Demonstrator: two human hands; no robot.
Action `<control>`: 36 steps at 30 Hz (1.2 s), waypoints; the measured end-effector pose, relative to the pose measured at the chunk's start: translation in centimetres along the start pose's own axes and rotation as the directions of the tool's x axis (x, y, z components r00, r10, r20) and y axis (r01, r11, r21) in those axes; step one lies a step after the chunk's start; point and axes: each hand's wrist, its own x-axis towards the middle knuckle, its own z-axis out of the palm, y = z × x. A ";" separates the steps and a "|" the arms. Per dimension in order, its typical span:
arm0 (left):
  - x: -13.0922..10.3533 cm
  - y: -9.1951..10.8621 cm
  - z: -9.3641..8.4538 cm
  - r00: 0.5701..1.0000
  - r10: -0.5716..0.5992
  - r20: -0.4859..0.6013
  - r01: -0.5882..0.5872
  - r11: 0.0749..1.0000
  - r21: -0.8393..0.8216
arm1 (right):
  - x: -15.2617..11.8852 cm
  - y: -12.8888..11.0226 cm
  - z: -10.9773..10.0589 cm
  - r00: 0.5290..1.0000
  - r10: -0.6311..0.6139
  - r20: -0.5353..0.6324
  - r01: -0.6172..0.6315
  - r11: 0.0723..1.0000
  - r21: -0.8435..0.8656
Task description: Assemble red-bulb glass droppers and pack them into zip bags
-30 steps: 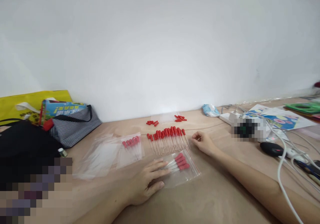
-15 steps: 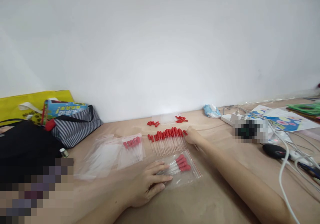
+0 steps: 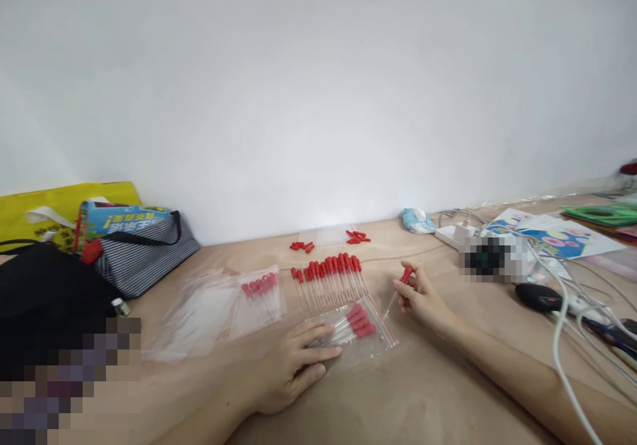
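Observation:
My right hand (image 3: 421, 296) pinches a dropper (image 3: 407, 274) by its red bulb, its thin clear tube slanting down toward the bag's right edge. My left hand (image 3: 293, 365) lies with fingers spread on the left part of a clear zip bag (image 3: 381, 349), which holds several red-bulbed droppers (image 3: 359, 321). Behind that bag lies a row of loose droppers (image 3: 333, 272), bulbs pointing to the wall. To the left, another bag (image 3: 243, 322) has several droppers in it, beside a stack of clear bags (image 3: 199, 319).
Near the wall are loose red bulbs (image 3: 301, 246), more red bulbs (image 3: 358, 237) and thin clear tubes. Bags, one striped (image 3: 146, 259), stand at the left. A blue-white packet (image 3: 417, 221), a power strip (image 3: 450, 235), cables, a black mouse (image 3: 537, 297) and papers lie at the right.
My right hand has moved right and nearer from the end of the dropper row, lifting one dropper away. My left hand stays on the bag. The view has shifted slightly.

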 end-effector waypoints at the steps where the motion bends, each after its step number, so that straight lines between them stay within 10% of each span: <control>1: 0.0 0.0 0.0 1.000 -0.001 -0.001 0.001 1.000 0.001 | -0.3 0.0 0.1 1.000 0.025 -0.007 -0.024 0.999 0.029; 23: -0.1 0.0 -0.1 0.999 0.020 -0.037 -0.022 0.998 -0.054 | -2.5 -0.1 -0.5 0.958 0.159 0.239 -0.218 0.945 0.242; 36: 0.1 0.1 -0.2 1.000 0.009 -0.025 -0.010 0.998 -0.064 | -2.5 0.8 0.1 0.894 0.044 0.447 0.066 0.972 -0.227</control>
